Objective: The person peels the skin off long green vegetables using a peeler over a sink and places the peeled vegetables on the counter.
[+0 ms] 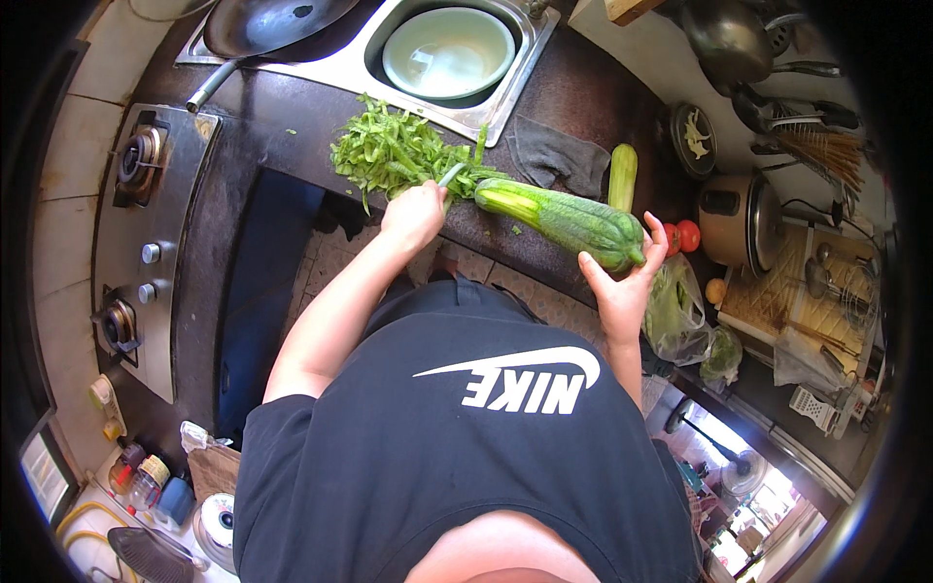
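Note:
My left hand (414, 215) is closed around a slim pale-handled tool (452, 175), seemingly a peeler, though its blade cannot be made out. In my right hand (625, 288) rests the blunt end of a large green squash (561, 218), thumb and fingers spread around it. Its narrow end points at my left hand and shows a lighter, peeled strip; the remaining visible skin is dark green. A heap of green peelings (401, 146) lies on the counter just beyond my left hand. Behind the squash, a pale green peeled piece (622, 178) lies on the counter.
A sink (499, 116) with a pale green basin (448, 55) is at the back, beside a wok (270, 29). A grey cloth (557, 157) lies near it. Tomatoes (685, 236), a rice cooker (729, 218) and a plastic bag (674, 313) stand right; a gas stove (157, 255) is left.

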A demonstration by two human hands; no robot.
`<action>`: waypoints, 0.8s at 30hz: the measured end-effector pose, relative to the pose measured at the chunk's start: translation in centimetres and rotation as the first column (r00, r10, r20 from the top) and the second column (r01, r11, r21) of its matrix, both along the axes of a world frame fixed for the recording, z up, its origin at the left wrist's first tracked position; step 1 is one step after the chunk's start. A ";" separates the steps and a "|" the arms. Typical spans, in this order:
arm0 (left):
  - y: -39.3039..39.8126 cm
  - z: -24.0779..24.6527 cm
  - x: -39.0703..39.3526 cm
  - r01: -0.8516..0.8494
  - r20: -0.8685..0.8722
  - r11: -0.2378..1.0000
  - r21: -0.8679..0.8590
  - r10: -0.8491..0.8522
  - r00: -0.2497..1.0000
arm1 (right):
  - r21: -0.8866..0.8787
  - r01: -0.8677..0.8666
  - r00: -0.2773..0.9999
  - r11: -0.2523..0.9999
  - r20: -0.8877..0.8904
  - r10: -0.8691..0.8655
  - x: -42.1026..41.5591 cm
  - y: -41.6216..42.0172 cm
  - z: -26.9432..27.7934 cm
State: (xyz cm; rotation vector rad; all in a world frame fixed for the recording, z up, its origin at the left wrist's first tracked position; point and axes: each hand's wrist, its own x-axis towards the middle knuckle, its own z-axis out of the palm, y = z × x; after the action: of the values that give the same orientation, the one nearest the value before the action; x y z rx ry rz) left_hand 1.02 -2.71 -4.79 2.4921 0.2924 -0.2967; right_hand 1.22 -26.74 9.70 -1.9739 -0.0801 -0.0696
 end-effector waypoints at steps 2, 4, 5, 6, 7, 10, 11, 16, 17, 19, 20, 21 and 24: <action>-0.9 0.5 -0.1 -0.033 0.043 0.997 -0.064 0.035 0.998 | -0.027 0.028 0.999 0.999 0.032 -0.027 0.0 0.3 -0.1; -2.5 2.0 -0.3 -0.009 0.142 0.967 -0.254 0.047 0.989 | -0.049 0.046 0.999 0.998 0.006 -0.046 0.1 0.7 0.1; -3.5 2.8 -0.3 0.014 0.172 0.943 -0.333 0.046 0.984 | -0.061 0.054 0.998 0.997 -0.007 -0.055 0.1 0.9 0.2; -4.5 4.2 -0.4 0.075 0.192 0.927 -0.367 -0.004 0.981 | -0.064 0.055 0.998 0.996 0.008 -0.054 0.1 0.8 0.1; -5.3 5.3 -0.4 0.132 0.213 0.908 -0.399 -0.049 0.976 | -0.067 0.052 0.998 0.996 0.022 -0.050 0.2 0.8 0.0; -7.3 4.9 -0.4 0.218 0.335 0.900 -0.379 -0.086 0.938 | -0.072 0.047 0.999 0.996 0.018 -0.045 0.1 1.1 0.2; -7.5 4.7 -0.4 0.200 0.291 0.902 -0.384 -0.087 0.953 | -0.074 0.045 0.999 0.996 0.008 -0.044 0.0 1.2 0.3; -6.1 1.5 0.8 0.117 0.105 0.963 -0.245 -0.094 0.990 | -0.057 0.056 0.998 0.997 0.014 -0.055 -0.2 0.8 -0.1; -5.3 0.0 0.9 0.066 0.081 0.973 -0.223 -0.049 0.995 | -0.042 0.056 0.998 0.998 0.007 -0.056 -0.2 0.8 0.0; -3.1 -2.1 1.1 0.065 -0.070 0.997 -0.049 -0.068 0.995 | -0.068 0.060 0.998 0.996 0.023 -0.059 -0.3 0.7 0.0; -2.1 -2.9 0.8 0.033 -0.068 0.999 -0.022 -0.034 0.997 | -0.082 0.063 0.998 0.995 0.031 -0.060 -0.3 0.7 0.0; -1.3 -2.8 0.5 0.003 -0.066 1.000 0.005 -0.002 0.998 | -0.060 0.067 0.997 0.996 0.029 -0.065 -0.4 0.5 -0.2; -0.4 -1.6 -0.2 -0.014 -0.044 1.000 -0.002 0.014 0.999 | -0.017 0.081 0.997 0.997 0.022 -0.080 -0.4 0.2 -0.6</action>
State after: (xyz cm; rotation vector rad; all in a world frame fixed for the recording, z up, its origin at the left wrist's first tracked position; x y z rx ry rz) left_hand 0.80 -3.07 -6.38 2.4826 0.3266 -0.3463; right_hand 0.81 -26.55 9.05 -1.9938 -0.0152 -0.1429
